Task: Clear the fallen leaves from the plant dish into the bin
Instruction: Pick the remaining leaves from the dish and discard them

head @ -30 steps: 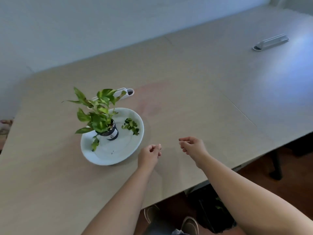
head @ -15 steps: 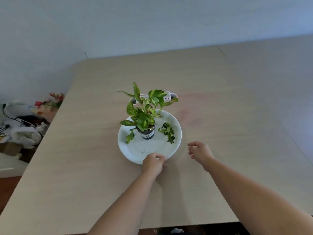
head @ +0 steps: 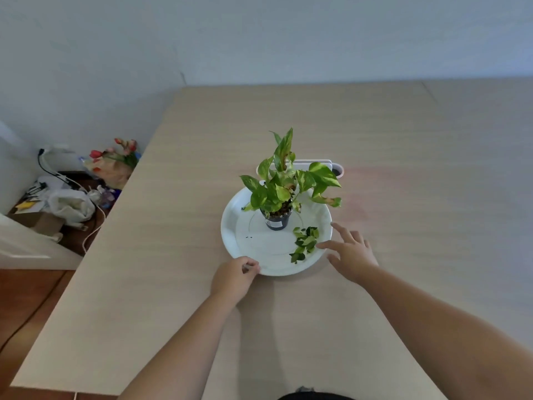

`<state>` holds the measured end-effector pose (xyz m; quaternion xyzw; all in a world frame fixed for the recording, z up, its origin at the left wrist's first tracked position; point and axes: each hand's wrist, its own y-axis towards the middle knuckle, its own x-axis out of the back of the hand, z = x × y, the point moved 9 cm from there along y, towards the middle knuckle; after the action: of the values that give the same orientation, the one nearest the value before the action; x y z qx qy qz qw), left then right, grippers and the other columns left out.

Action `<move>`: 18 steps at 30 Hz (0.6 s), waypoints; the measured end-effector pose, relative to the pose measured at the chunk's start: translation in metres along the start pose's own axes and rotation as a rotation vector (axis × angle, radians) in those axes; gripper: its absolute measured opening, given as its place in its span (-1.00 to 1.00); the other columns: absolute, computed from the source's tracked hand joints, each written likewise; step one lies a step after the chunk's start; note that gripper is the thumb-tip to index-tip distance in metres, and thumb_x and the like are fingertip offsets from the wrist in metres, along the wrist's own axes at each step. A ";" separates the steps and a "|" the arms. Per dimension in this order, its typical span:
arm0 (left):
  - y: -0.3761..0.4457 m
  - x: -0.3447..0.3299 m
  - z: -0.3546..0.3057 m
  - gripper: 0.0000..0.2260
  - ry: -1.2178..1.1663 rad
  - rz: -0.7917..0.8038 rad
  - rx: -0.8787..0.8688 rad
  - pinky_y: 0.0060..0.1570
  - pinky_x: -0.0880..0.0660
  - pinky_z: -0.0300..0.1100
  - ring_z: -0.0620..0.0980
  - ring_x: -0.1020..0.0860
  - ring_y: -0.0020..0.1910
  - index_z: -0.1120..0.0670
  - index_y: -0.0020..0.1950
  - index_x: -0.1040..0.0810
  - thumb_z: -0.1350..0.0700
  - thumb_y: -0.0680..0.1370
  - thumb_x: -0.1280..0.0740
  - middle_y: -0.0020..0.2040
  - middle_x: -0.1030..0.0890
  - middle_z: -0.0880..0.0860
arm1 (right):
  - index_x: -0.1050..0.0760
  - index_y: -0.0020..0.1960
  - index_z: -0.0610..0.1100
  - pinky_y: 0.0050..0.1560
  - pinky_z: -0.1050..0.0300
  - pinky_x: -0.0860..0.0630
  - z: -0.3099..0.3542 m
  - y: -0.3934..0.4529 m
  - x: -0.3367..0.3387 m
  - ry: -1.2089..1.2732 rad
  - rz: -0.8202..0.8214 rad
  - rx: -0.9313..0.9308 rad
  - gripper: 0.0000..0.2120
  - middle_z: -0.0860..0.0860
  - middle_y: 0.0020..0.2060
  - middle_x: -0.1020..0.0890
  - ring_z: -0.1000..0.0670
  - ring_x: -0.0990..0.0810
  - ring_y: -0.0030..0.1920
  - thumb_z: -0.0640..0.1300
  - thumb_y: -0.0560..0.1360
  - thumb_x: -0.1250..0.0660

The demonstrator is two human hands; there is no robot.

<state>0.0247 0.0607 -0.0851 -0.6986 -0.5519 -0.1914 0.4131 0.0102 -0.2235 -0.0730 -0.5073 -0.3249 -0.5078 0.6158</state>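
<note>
My left hand [head: 235, 277] pinches the near rim of the white dish [head: 230, 226], seemingly steadying it, while my right hand [head: 350, 252], fingers spread, reaches the fallen leaves [head: 304, 243] on the dish to gather next.

On the pale wooden surface [head: 403, 168], the left hand [head: 233, 277] pinches the round white dish's [head: 230, 235] near rim; the right hand [head: 350, 252], fingers [head: 327, 244] spread, reaches the loose green leaf scraps [head: 304, 243] beside the small dark-potted green plant [head: 285, 186].

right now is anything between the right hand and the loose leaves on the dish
Nothing visible. The right hand is open at the dish's right rim, fingertips beside the fallen leaves. The potted plant stands farther back, off that path. The left hand grips the near rim.
</note>
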 end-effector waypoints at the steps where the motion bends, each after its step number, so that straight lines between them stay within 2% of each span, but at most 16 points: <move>1: 0.004 0.006 0.004 -0.82 -0.011 -0.005 0.005 -0.11 -0.43 -0.22 -0.12 -0.54 -0.08 -0.11 0.07 -0.64 -0.10 0.54 -0.33 -0.12 -0.58 -0.13 | -0.43 0.28 0.32 0.45 -0.07 -0.14 0.008 0.001 0.000 -0.018 -0.016 0.023 -0.68 0.14 0.54 -0.06 -0.08 -0.08 0.49 0.05 0.58 -0.18; 7: 0.026 0.030 0.020 -0.83 -0.059 -0.036 0.015 -0.08 -0.41 -0.25 -0.10 -0.57 -0.04 -0.09 0.09 -0.65 -0.02 0.53 -0.36 -0.05 -0.63 -0.06 | -0.50 0.25 0.30 0.45 -0.03 -0.05 0.032 -0.001 -0.007 -0.044 -0.070 0.096 -0.72 0.14 0.42 -0.35 -0.03 -0.14 0.46 0.12 0.57 -0.19; 14: 0.046 0.041 0.023 -0.85 -0.074 -0.112 0.035 -0.02 -0.44 -0.20 -0.04 -0.58 0.01 -0.06 0.08 -0.63 0.04 0.53 -0.36 -0.05 -0.62 -0.04 | -0.52 0.24 0.24 0.43 0.04 -0.10 0.047 -0.010 -0.015 -0.032 -0.070 0.165 -0.72 0.10 0.21 -0.48 -0.01 -0.34 0.35 0.09 0.56 -0.22; 16: 0.047 0.046 0.019 -0.86 -0.001 -0.178 0.021 -0.03 -0.48 -0.15 0.01 -0.57 0.07 -0.07 0.06 -0.63 0.03 0.53 -0.34 -0.02 -0.64 -0.04 | -0.53 0.25 0.21 0.40 0.09 -0.17 0.049 -0.010 -0.020 -0.001 -0.028 0.178 -0.70 0.10 0.14 -0.49 0.01 -0.38 0.30 0.02 0.55 -0.22; 18: 0.045 0.052 0.006 -0.86 0.233 -0.270 -0.030 -0.09 -0.47 -0.11 0.06 -0.47 0.14 -0.06 0.05 -0.62 0.02 0.56 -0.29 -0.02 -0.64 -0.06 | -0.57 0.22 0.14 0.31 0.12 -0.31 0.051 -0.009 -0.023 0.084 0.034 0.178 -0.66 0.08 0.07 -0.50 -0.01 -0.43 0.23 -0.12 0.53 -0.21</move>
<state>0.0814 0.0945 -0.0674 -0.5973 -0.5864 -0.3331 0.4340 0.0016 -0.1676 -0.0774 -0.4343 -0.3340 -0.4871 0.6801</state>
